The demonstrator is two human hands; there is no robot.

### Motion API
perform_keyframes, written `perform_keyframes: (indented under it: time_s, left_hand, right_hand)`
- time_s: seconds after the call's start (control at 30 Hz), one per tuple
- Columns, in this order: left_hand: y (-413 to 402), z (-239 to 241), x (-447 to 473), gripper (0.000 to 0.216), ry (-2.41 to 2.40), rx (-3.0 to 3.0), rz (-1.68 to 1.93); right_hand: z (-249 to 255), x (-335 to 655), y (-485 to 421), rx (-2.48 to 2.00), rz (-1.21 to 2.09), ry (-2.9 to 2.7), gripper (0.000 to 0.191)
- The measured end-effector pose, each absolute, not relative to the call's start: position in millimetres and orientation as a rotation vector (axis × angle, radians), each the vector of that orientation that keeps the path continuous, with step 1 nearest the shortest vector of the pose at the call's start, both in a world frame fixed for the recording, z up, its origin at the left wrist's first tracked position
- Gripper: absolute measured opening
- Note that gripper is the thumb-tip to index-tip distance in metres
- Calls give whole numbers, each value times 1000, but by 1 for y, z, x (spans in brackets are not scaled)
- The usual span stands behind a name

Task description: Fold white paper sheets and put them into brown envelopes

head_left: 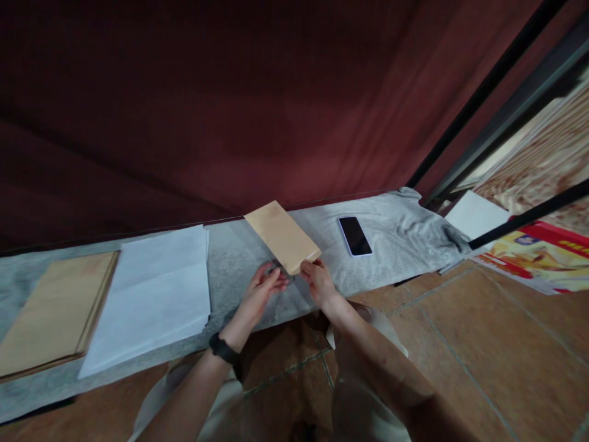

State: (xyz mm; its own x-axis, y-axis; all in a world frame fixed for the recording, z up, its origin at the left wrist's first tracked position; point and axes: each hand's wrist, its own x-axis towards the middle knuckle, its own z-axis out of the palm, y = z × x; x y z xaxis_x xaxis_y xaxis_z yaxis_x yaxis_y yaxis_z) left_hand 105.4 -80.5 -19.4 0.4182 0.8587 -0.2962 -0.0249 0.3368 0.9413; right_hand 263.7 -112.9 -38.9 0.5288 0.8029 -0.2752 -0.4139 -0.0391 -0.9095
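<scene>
A tan paper envelope (280, 235) lies at a slant in front of me, its near end raised a little off the grey cloth. My right hand (317, 279) pinches the envelope's near right corner, where a pale strip shows at the edge. Close to the near left corner is my left hand (264, 288), its fingers apart and slightly curled; whether the fingertips touch the paper is hard to see. A dark band (224, 348) sits on the left wrist.
Grey cloth (234, 264) covers the narrow bench. White paper sheets (156, 288) and a stack of larger tan envelopes (59, 307) lie at left. A phone (354, 236) rests at right. Dark red fabric (257, 110) hangs behind; a colourful box (543, 255) stands on the tiles.
</scene>
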Motion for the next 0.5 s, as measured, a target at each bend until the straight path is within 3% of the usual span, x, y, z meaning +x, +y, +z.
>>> perform_keyframes:
  time_s: [0.2, 0.33, 0.5]
  left_hand:
    - [-80, -20, 117, 41, 911, 838, 735]
    - [-68, -22, 108, 37, 953, 855, 688]
    - [-58, -22, 88, 46, 1012, 1004, 587]
  right_hand:
    - [-35, 245, -116, -1162, 1164, -389, 29]
    - [-36, 257, -118, -1223, 1233, -453, 29]
    - [-48, 280, -117, -1493, 837, -585, 31]
